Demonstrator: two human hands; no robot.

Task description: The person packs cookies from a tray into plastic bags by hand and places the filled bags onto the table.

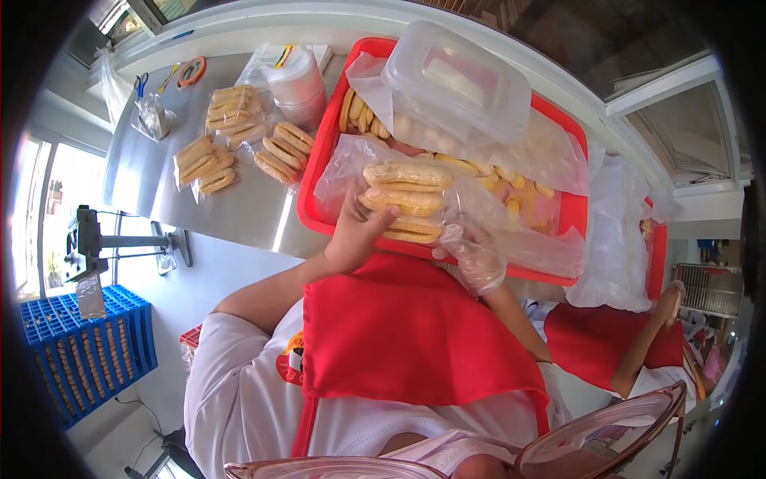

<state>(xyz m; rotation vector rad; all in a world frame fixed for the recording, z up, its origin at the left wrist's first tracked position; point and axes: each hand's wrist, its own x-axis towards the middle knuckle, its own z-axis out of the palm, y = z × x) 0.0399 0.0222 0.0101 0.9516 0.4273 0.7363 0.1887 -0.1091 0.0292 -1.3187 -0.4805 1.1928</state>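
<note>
Bare and bent round the left end of a clear bag of long biscuits [407, 177], my left hand [357, 231] presses its thumb on the bag. My right hand [476, 254], in a clear plastic glove, grips the bag's lower right side. Several pale golden biscuits lie stacked inside the bag. It is held over the near edge of a red tray [309, 191], which has plastic sheets and more biscuits [363, 114] in it. A translucent container [459, 84] rests on the tray's far part.
Packed biscuit bags [206, 164] lie on the metal table [247, 211] at left, near stacked round tubs [295, 88], orange tape [191, 72] and blue-handled scissors [141, 84]. A co-worker in a red apron [610, 339] is at right. Blue crates [88, 351] stand lower left.
</note>
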